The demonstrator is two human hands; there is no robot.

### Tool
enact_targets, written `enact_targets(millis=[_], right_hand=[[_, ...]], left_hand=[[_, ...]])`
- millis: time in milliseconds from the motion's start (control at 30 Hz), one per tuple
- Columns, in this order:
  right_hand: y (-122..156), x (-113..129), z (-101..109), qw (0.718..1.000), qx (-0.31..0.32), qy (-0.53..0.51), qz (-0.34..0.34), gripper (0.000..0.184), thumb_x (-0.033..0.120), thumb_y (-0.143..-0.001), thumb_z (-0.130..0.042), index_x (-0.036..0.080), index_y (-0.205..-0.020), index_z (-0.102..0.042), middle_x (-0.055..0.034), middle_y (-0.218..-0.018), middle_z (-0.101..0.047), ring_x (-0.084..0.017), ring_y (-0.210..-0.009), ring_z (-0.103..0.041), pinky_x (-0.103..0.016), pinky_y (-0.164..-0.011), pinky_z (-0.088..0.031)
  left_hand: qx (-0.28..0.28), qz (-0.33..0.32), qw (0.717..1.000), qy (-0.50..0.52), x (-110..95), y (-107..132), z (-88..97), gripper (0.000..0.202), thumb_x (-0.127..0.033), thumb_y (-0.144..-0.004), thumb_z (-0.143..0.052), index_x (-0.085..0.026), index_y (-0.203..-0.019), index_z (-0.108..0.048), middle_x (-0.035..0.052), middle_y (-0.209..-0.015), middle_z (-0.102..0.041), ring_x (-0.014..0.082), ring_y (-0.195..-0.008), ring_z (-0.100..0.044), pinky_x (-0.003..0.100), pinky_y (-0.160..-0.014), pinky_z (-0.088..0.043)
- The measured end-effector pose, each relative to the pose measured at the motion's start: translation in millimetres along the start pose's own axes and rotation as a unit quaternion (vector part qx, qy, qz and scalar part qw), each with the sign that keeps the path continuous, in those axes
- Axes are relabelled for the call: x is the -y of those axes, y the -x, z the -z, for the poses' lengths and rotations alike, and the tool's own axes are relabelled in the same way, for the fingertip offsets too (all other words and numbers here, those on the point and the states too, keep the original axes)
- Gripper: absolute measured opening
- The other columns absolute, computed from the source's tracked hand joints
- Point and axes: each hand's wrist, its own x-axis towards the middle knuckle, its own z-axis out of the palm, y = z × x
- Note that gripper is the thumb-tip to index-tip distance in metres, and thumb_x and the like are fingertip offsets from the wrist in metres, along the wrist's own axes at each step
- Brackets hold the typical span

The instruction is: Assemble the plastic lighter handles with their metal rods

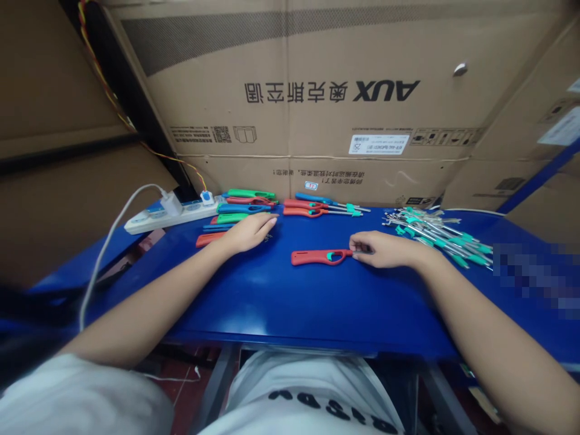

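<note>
My right hand (378, 248) is closed around the metal neck of a red long-neck lighter (312, 257) with a green trigger. The lighter's handle points left, at the level of the blue tabletop. My left hand (251, 232) is over the right-hand ends of a group of lighter handles, its fingers stretched out and partly overlapping. Among these handles are a green one (249, 194), a blue one (244, 208) and an orange-red one (211, 240); what lies under my left palm is hidden. Between my hands, farther back, lie red lighters (301, 211) and a blue lighter (312, 197) with metal necks.
A loose pile of metal lighter necks with green parts (439, 235) lies at the right on the blue table (272, 302). A white power strip (174, 214) with plugs and cables stands at the back left. A large cardboard panel (290, 48) rises behind the table.
</note>
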Motion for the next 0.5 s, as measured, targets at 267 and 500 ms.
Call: enact_targets(millis=[267,500], right_hand=[[0.0,1.1,-0.1,1.0,0.0,0.002,0.001,0.009,0.027,-0.084,-0.056,0.02,-0.089,-0.06,-0.0048,-0.081,-0.064,-0.017,-0.067,-0.054,-0.029,-0.062,-0.043],[-7.7,13.1,-13.5,0.996,-0.051,-0.022,0.065,0.037,0.048,-0.082,-0.069,0.021,-0.104,-0.058,-0.0076,-0.102,-0.063,-0.021,-0.089,-0.058,-0.033,-0.079,-0.048]], left_hand=[[0.027,-0.037,0.996,-0.081,-8.5,2.5,-0.8,0.056,-0.044,-0.104,-0.028,-0.011,-0.139,-0.056,0.0166,-0.138,-0.061,0.0286,-0.131,-0.055,0.045,-0.113,-0.041],[0.062,-0.152,0.986,0.026,-53.3,13.4,-7.9,0.055,-0.056,-0.093,-0.058,-0.019,-0.133,-0.061,0.0137,-0.128,-0.065,0.0268,-0.118,-0.061,0.04,-0.105,-0.046]])
